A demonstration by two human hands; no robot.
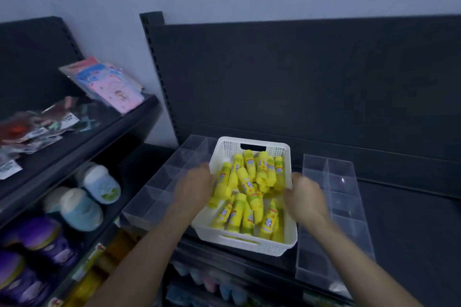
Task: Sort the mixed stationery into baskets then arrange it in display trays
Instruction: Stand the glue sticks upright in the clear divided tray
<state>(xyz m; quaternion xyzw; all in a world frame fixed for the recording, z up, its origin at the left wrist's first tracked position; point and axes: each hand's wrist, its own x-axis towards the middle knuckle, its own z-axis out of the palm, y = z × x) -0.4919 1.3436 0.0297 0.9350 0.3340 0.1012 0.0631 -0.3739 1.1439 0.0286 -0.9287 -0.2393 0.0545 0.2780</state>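
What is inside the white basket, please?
A loose pile of yellow tubes with printed labels fills the white basket. Anything beneath the pile is covered. The left hand and right hand hide parts of its side rims.

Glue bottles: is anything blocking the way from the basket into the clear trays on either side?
Nothing visible beyond the basket walls. The glue bottles lie loose inside; left tray and right tray are open-topped. Left hand and right hand are at the basket's side rims; blur hides their grip.
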